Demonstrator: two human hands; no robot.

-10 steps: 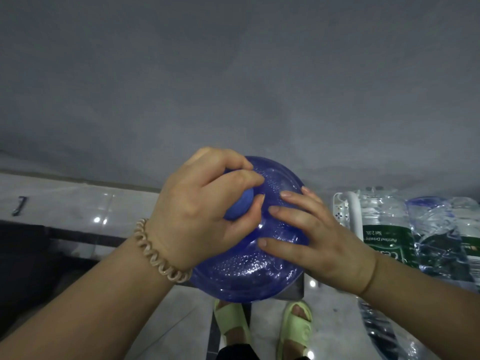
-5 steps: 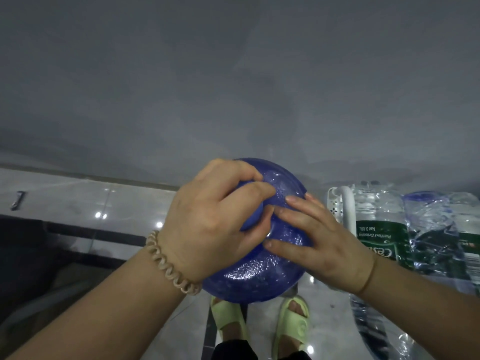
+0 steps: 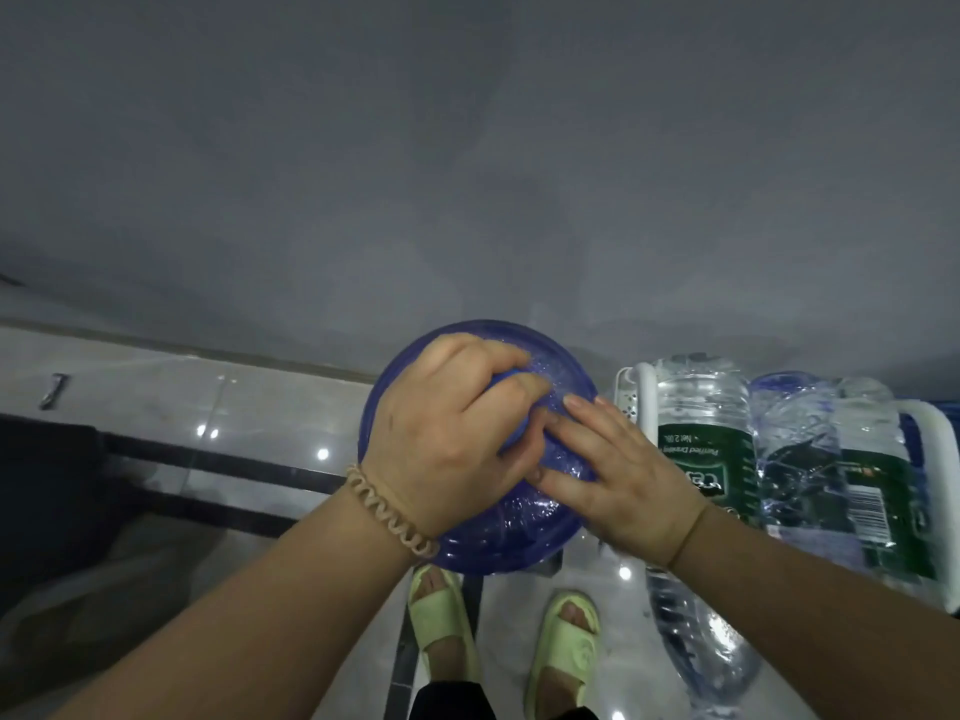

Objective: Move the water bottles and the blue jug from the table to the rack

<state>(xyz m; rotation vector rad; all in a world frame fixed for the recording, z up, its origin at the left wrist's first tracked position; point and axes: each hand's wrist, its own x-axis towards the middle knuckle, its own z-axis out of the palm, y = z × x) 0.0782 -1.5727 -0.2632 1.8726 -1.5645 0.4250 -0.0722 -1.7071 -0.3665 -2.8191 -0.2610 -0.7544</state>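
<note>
My left hand [image 3: 447,439] curls round the top of the jug [image 3: 498,532], gripping it from above. My right hand [image 3: 623,480] lies with straight fingers on its shoulder. The jug is just left of the rack [image 3: 647,392] holding bottles [image 3: 701,407]; I cannot tell what it rests on.

Right of blue jug [image 3: 509,532]: white rack [image 3: 647,402], packed with water bottles [image 3: 696,402], stands just beside it; no passage there. Left side: bare floor tiles [image 3: 156,402], open. Behind: grey wall [image 3: 467,148], near. Far left: dark object [image 3: 47,485], unidentified.
</note>
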